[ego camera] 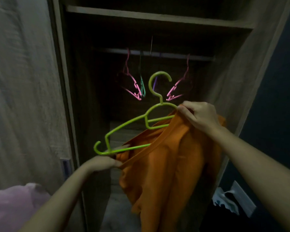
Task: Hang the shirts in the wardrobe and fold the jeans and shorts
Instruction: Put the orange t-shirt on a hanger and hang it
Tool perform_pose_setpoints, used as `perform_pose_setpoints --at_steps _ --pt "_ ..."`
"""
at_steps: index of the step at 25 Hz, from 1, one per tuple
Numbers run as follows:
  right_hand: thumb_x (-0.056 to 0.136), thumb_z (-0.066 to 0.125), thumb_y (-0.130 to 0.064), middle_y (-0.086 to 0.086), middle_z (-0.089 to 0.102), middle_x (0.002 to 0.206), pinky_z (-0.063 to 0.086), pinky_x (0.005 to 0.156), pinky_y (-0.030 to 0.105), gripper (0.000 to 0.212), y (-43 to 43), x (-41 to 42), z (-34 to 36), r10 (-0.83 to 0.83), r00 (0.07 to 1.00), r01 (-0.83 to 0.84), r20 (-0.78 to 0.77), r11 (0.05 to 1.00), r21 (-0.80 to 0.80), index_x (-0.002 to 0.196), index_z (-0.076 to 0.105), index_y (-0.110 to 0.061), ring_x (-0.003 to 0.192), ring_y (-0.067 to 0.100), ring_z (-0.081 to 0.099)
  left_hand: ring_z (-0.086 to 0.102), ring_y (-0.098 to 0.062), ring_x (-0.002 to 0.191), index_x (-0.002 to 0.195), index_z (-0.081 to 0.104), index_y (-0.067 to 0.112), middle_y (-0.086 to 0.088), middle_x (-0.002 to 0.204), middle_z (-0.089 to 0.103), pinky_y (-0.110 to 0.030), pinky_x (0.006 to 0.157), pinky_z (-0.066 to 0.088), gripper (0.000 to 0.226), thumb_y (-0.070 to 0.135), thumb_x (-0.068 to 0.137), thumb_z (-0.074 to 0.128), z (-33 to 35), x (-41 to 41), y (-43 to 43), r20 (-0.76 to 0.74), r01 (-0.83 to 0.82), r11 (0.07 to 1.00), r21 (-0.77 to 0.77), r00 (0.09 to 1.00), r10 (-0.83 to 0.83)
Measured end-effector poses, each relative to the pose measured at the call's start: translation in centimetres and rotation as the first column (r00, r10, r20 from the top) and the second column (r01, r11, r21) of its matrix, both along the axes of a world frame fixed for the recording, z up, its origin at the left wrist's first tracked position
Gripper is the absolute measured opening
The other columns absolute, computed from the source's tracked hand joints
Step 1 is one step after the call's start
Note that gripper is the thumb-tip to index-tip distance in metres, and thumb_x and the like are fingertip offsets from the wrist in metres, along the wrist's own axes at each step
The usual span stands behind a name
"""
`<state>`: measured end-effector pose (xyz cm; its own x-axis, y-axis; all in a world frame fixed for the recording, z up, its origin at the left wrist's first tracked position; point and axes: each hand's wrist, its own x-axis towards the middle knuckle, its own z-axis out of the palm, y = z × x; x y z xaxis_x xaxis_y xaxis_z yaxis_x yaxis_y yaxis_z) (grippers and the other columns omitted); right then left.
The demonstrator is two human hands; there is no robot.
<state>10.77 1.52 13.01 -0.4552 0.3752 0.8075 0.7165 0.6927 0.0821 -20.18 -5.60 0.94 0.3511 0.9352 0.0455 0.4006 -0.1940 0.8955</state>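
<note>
1. Orange shirt [166, 164]: one, held before the open wardrobe [233, 72], below its rail [174, 55].
2. Green hanger [146, 122]: one, its right end inside the shirt.
3. Left hand [104, 163] pinches the shirt's edge; right hand [199, 114] grips shirt and hanger arm together.
4. Pink hangers [135, 85]: two on the rail; between them perhaps one teal and one purple, blurred.

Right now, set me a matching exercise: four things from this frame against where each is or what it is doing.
Things:
1 green hanger
2 orange shirt
3 pink hangers
4 left hand

States:
A on the wardrobe rail
B pinches the shirt's neck edge
C partly inside the shirt, hook free
D drapes down in folds

Pairs: 1-C, 2-D, 3-A, 4-B.
</note>
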Motion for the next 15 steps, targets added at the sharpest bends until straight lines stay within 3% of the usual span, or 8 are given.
perform_pose_setpoints --at_steps 2,4,7,9,11,13,15 --pt "0.09 0.02 -0.066 -0.013 0.059 0.07 0.043 0.051 0.026 0.064 0.2 1.5 -1.4 -0.025 1.0 0.025 0.003 0.997 -0.072 0.082 0.069 -0.025 0.064 0.007 0.056 0.058 0.008 0.083 0.13 0.037 0.034 0.007 0.114 0.055 -0.011 0.073 0.046 0.082 0.04 0.053 0.065 1.4 -2.6 -0.8 -0.063 0.103 0.992 -0.07 0.992 -0.107" --pt "0.087 0.016 -0.071 -0.007 0.068 0.076 0.052 0.055 0.034 0.072 0.4 2.7 -3.1 -0.06 0.998 0.06 0.002 0.991 -0.123 0.084 0.071 -0.025 0.068 0.011 0.063 0.056 -0.002 0.085 0.137 0.038 0.039 0.002 0.117 0.049 -0.017 0.07 0.047 0.08 0.035 0.063 0.067 2.2 -4.6 -1.3 -0.127 0.145 0.98 -0.136 0.978 -0.163" --pt "0.083 0.009 -0.076 -0.004 0.072 0.087 0.054 0.06 0.036 0.079 0.0 2.4 -5.0 -0.095 0.994 0.101 0.05 0.984 -0.144 0.087 0.071 -0.027 0.081 0.016 0.068 0.058 -0.015 0.102 0.141 0.035 0.036 -0.002 0.132 0.046 -0.03 0.083 0.053 0.078 0.025 0.072 0.069 3.3 -5.2 -0.9 -0.185 -0.027 0.983 -0.18 0.983 -0.007" --pt "0.082 0.008 -0.076 -0.006 0.071 0.087 0.049 0.06 0.029 0.077 -0.4 0.7 -5.5 -0.154 0.98 0.172 0.129 0.974 -0.148 0.088 0.068 -0.029 0.084 0.014 0.066 0.056 -0.017 0.108 0.141 0.037 0.027 -0.004 0.132 0.048 -0.033 0.089 0.052 0.066 0.013 0.083 0.063 4.2 -3.6 -0.4 -0.238 -0.216 0.973 -0.084 0.952 0.191" --pt "0.083 0.015 -0.071 -0.007 0.067 0.08 0.041 0.058 0.026 0.064 -0.5 -1.1 -5.5 -0.198 0.971 0.221 0.135 0.959 -0.18 0.087 0.064 -0.03 0.081 0.013 0.064 0.057 -0.016 0.106 0.131 0.05 0.027 -0.002 0.122 0.054 -0.033 0.09 0.051 0.044 0.017 0.089 0.059 4.5 -2.4 0.0 -0.147 -0.296 0.947 0.124 0.939 0.312" --pt "0.083 0.021 -0.07 -0.006 0.065 0.074 0.045 0.061 0.029 0.061 -0.7 -1.7 -4.9 -0.2 0.98 0.199 0.024 0.944 -0.264 0.085 0.065 -0.028 0.077 0.015 0.064 0.057 -0.015 0.107 0.12 0.057 0.032 -0.001 0.121 0.056 -0.033 0.089 0.049 0.03 0.032 0.09 0.058 4.8 -1.9 0.2 0.047 -0.415 0.875 0.251 0.908 0.417" --pt "0.083 0.029 -0.068 -0.004 0.064 0.071 0.047 0.064 0.032 0.057 -0.6 -0.9 -4.4 -0.195 0.974 0.15 -0.115 0.938 -0.313 0.081 0.067 -0.026 0.075 0.018 0.063 0.048 -0.01 0.112 0.122 0.055 0.033 0.006 0.126 0.048 -0.031 0.09 0.044 0.047 0.056 0.082 0.054 4.3 -3.4 -0.6 -0.005 -0.418 0.823 0.385 0.89 0.455"
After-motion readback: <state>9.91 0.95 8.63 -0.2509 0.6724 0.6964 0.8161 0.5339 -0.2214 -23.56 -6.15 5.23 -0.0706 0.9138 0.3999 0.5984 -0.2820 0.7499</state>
